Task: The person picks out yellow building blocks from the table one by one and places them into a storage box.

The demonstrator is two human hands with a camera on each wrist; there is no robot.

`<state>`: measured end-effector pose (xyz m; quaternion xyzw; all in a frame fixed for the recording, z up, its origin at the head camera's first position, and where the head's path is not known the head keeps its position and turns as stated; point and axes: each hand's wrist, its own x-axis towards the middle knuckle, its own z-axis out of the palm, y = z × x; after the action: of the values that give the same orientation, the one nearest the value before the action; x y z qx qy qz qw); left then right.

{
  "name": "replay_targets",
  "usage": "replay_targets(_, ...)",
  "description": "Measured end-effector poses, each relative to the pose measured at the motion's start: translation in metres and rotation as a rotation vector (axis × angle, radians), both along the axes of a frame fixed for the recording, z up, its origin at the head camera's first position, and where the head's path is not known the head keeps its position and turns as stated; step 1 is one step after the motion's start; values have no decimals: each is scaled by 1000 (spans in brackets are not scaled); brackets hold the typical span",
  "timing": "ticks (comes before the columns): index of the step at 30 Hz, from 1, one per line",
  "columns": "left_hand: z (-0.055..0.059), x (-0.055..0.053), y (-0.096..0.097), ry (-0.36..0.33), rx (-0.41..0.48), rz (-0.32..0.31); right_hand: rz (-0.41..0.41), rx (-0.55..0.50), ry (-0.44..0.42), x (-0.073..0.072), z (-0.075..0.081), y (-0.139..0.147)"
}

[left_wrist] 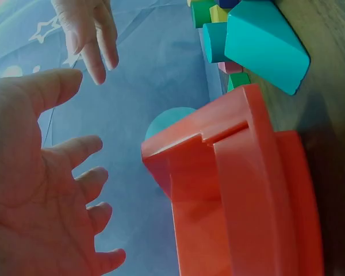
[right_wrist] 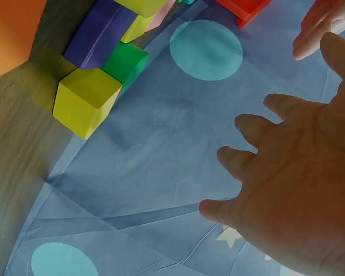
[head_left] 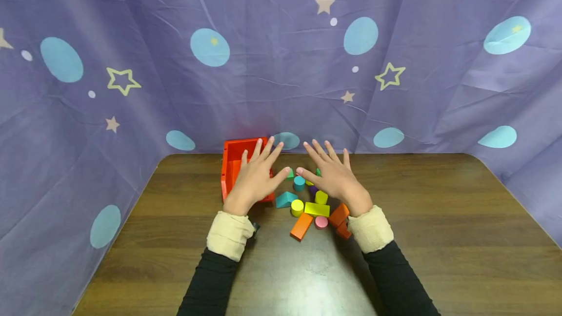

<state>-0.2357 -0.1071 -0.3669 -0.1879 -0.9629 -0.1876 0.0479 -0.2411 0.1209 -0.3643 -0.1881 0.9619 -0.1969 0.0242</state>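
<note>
Both hands hover with fingers spread and hold nothing. My left hand (head_left: 254,179) is over the red bin (head_left: 225,169), overlapping it in the head view; the left wrist view shows the bin's rim (left_wrist: 253,115) beside the palm. My right hand (head_left: 335,177) is above the right part of a group of toy blocks. Among them are a teal triangular block (head_left: 286,199), a blue cylinder (head_left: 299,183), a yellow cylinder (head_left: 297,207), a yellow bar (head_left: 317,209), an orange block (head_left: 301,227) and a pink cylinder (head_left: 321,222). A purple block (right_wrist: 98,34) is partly hidden under the right hand.
The blocks and bin stand on a brown wooden table (head_left: 417,257). Darker orange blocks (head_left: 339,215) lie by the right wrist. A purple curtain (head_left: 281,62) with stars and blue spots hangs right behind the table's far edge.
</note>
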Motion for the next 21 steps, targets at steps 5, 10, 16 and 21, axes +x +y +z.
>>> replay_targets(5, 4, 0, -5, 14, 29, 21, 5, -9, -1, 0, 2, 0)
replay_targets(10, 13, -1, -14, 16, 103, 50, 13, -22, 7, 0, 5, 0)
replay_targets(16, 28, 3, -34, 18, 220, 92, 19, -45, 21, 2, 8, -1)
replay_targets(21, 38, 5, -54, 6, 308, 136, 46, -85, 31, 6, 12, -3)
